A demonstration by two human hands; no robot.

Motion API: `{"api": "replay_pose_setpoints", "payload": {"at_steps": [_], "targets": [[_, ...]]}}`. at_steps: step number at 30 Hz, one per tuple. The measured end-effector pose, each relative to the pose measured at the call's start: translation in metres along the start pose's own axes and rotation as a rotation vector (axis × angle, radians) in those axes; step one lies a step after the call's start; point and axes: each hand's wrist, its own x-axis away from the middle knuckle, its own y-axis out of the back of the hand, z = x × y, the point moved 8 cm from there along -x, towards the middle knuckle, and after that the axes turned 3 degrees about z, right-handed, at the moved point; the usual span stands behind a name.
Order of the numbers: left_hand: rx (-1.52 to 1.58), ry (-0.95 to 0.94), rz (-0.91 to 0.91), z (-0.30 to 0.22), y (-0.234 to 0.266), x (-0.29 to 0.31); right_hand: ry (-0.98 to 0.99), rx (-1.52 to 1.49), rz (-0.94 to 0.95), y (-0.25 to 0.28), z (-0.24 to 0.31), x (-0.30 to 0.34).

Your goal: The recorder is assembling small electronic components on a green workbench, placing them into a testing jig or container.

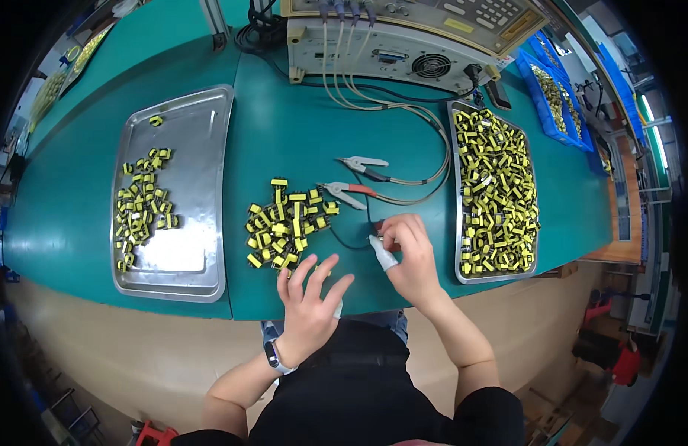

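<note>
Small yellow-and-black transformers lie in a loose pile on the green table. Just in front of the pile's near edge is my left hand, its fingers spread and nothing visibly gripped. To the right, my right hand is closed in a pinch, with a white cover on the thumb. A small dark reddish thing shows at its fingertips, too hidden to name. A thin black cable runs along the table to this spot. Beyond the hands lie two test clips, one grey and one with a red grip.
At left stands a metal tray with several transformers; the metal tray at right is heaped with them. Instruments with cables sit at the back. Blue bins with small parts stand far right.
</note>
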Motion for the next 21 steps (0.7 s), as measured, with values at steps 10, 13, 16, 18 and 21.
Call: {"api": "replay_pose_setpoints", "payload": {"at_steps": [10,13,16,18,21], "targets": [[-0.035,-0.083,0.177,0.014,0.007,-0.017,0.238,0.109,-0.101,-0.028,0.031,-0.043],[-0.041,-0.109,0.178,0.016,0.007,-0.018,0.236,0.131,0.045,-0.048,0.023,-0.047],[-0.032,-0.133,0.183,0.016,0.005,-0.020,0.186,0.114,0.113,-0.062,0.007,-0.047],[-0.029,-0.145,0.189,0.014,0.005,-0.021,0.132,0.081,0.145,-0.064,0.000,-0.045],[0.004,-0.188,0.139,0.007,0.007,-0.025,0.124,0.054,0.086,-0.047,0.002,-0.040]]}}
